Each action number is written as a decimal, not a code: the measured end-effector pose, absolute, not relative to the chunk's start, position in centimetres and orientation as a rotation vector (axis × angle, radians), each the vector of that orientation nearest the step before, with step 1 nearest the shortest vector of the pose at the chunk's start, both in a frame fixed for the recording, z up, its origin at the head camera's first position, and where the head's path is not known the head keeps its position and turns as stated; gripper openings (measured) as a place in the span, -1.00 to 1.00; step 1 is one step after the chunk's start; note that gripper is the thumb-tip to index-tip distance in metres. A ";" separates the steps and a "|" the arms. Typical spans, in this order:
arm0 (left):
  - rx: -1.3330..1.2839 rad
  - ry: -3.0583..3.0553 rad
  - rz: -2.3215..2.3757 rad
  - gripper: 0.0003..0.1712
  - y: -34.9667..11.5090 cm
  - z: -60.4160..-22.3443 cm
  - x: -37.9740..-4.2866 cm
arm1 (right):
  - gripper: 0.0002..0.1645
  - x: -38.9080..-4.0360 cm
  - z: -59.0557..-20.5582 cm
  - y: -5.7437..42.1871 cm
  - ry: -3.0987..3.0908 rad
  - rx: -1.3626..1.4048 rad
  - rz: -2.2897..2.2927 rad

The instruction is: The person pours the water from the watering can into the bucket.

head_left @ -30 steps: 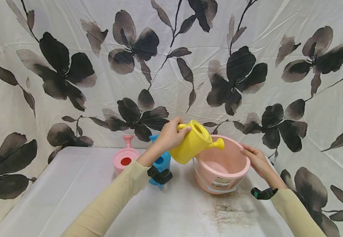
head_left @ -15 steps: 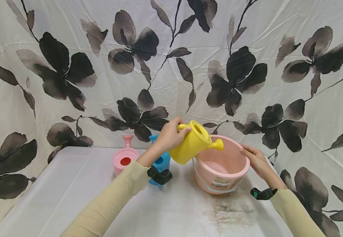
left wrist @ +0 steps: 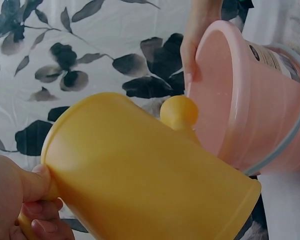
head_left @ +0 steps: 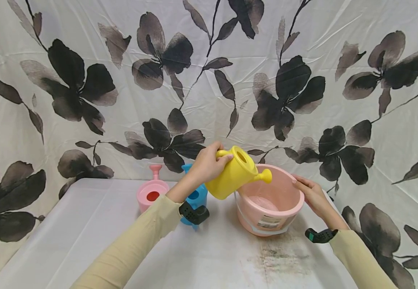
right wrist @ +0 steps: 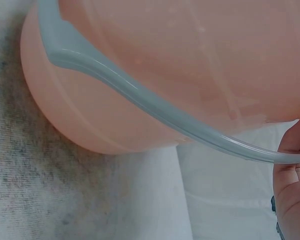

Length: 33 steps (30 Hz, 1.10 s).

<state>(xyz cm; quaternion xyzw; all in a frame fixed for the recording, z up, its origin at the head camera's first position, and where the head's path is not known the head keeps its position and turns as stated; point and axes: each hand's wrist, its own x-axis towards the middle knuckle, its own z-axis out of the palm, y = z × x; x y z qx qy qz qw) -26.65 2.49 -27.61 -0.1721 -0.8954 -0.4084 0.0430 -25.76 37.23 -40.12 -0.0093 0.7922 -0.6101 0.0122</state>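
Observation:
My left hand [head_left: 212,163] grips the handle of a yellow watering can [head_left: 228,176], tilted to the right above the table. Its round spout head [head_left: 265,176] overlaps the left side of the mouth of a pink bucket [head_left: 257,218]. In the left wrist view, my thumb and fingers close round the can's handle, and the can [left wrist: 140,170] fills the middle. The right hand [head_left: 313,194] holds the bucket's right rim. A grey bail handle [right wrist: 155,112] hangs down the bucket's side in the right wrist view. A pale patch shows on the bucket's floor.
A pink watering can [head_left: 147,190] with a red opening stands at the back left of the white table [head_left: 96,224]. Beside it, a blue watering can [head_left: 199,196] is partly hidden by my left forearm. Dark stains [head_left: 281,257] mark the table before the bucket. Floral cloth [head_left: 223,80] hangs behind.

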 end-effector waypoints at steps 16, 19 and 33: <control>-0.550 -2.738 -1.242 -0.74 2.6 -27.5 -26.4 | -0.21 -25.7 -40.1 37.2 2.496 -0.010 -1.854; -0.555 -2.736 -1.234 -0.74 2.6 -27.5 -26.4 | -0.22 -25.7 -40.2 37.3 2.497 -0.006 -1.855; -0.555 -2.740 -1.224 -0.74 2.7 -27.4 -26.2 | -0.20 -26.1 -40.3 37.3 2.506 0.007 -1.864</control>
